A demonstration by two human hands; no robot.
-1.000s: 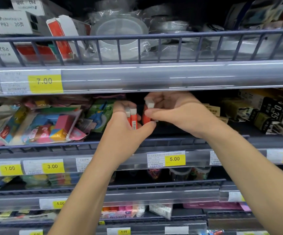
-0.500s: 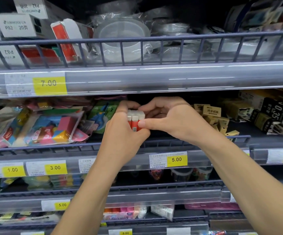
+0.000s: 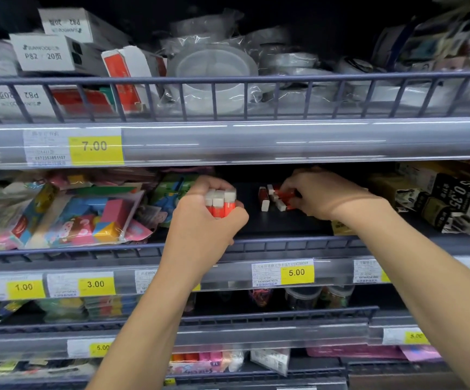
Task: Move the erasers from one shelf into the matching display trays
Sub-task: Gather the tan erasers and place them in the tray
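Left hand [image 3: 208, 218] clenched on erasers [image 3: 219, 203]; right hand [image 3: 323, 197] pinching loose erasers [image 3: 277, 199] on shelf [image 3: 278, 223]: overfull grip risks a drop.

Matt dark shelf [image 3: 284, 225] behind a grey painted metal rail [image 3: 298, 244]; glossy clear plastic price strip [image 3: 298, 142]; crinkled shiny plastic bags [image 3: 67, 215]; erasers [image 3: 219, 202] in smooth red-and-white paper sleeves.

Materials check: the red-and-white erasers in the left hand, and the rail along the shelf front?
Erasers: white ends look like matte rubber or vinyl; red bodies look like a printed paper or card sleeve, hard to confirm through blur. Left hand grips the bunch. Rail: likely painted metal, given its thin, straight grey-blue bars with a dull sheen.
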